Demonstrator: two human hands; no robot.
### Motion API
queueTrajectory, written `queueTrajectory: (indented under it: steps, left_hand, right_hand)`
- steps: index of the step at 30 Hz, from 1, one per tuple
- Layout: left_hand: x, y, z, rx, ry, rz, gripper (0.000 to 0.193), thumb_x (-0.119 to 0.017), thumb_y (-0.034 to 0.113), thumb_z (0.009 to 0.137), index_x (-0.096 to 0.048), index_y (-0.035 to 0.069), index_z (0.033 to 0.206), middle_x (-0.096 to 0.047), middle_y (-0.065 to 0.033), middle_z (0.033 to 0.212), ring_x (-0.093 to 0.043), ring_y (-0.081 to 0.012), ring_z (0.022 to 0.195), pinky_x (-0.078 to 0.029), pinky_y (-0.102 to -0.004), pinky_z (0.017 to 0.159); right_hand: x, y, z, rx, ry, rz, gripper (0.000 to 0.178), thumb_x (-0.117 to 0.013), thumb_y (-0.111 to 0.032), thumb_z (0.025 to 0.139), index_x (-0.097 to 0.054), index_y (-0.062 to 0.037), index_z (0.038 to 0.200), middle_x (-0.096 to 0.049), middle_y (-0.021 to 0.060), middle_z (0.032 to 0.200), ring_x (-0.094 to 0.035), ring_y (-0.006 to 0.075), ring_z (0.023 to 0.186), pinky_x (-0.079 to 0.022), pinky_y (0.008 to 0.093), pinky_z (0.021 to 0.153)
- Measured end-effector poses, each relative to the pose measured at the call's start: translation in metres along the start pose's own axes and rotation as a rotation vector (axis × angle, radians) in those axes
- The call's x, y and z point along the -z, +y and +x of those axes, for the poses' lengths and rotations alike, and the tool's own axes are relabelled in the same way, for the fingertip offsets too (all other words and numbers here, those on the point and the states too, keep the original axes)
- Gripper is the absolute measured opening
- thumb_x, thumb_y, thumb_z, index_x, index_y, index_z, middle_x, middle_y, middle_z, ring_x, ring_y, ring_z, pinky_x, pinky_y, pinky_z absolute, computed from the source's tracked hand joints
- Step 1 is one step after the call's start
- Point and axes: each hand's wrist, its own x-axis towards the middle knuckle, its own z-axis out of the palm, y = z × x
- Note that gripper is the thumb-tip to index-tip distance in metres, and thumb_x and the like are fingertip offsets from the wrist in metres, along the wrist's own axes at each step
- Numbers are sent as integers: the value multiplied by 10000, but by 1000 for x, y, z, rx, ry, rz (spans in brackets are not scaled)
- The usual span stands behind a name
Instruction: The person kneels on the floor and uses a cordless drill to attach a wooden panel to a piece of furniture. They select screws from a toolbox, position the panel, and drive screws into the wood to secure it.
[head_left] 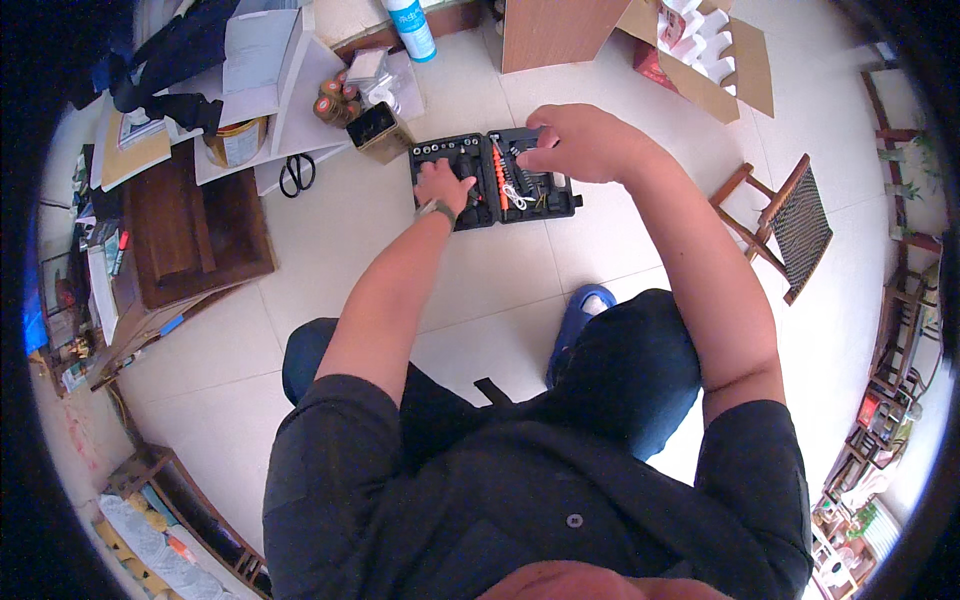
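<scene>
On the tiled floor in front of me lies a black socket tool case [489,222], unfolded flat into two halves. A row of silver sockets [436,149] runs along the far edge of its left half. My left hand [443,188] rests over that half, fingers spread and thumb out to the side, covering part of the moulded slots. Above the right half is my right hand [585,145], its thumb and fingers curved but apart, with nothing seen between them. Near the case's middle lie an orange-handled screwdriver [502,185] and a white coiled cable [516,198].
Beside the case stand a dark square tin [380,133] and black-handled scissors [297,176]. A blue spray can [411,30] is farther off. At right are a folding stool [785,225] and an open cardboard box [728,100]. A wooden cabinet [205,235] stands left.
</scene>
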Motion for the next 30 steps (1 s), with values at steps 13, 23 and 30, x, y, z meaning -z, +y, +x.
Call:
queueTrajectory:
  steps: [13, 23, 30]
  left_hand:
    - [-57, -119, 20, 69, -166, -408, 424, -593, 260, 890, -532, -38, 1185, -643, -278, 1079, -610, -414, 1039, -470, -456, 915]
    - [-19, -92, -17, 365, -177, -829, 427, -681, 325, 864, -559, -10, 1099, -649, -182, 1077, -618, -299, 1011, -470, -376, 876]
    - [-15, -76, -25, 298, -60, -695, 456, -714, 419, 823, -563, 24, 992, -649, -152, 936, -621, -270, 920, -486, -393, 808]
  right_hand:
    - [-248, 217, 72, -611, 245, 310, 628, -700, -408, 768, -589, 58, 1175, -622, 260, 1173, -610, 369, 1101, -492, 399, 951]
    - [-264, 227, 75, -488, 241, 609, 437, -733, -170, 753, -605, -20, 1143, -679, 161, 1054, -655, 282, 976, -516, 363, 859]
    - [-270, 238, 69, -282, 266, 693, 470, -734, -124, 726, -577, -21, 1157, -671, 155, 1059, -638, 279, 997, -501, 347, 890]
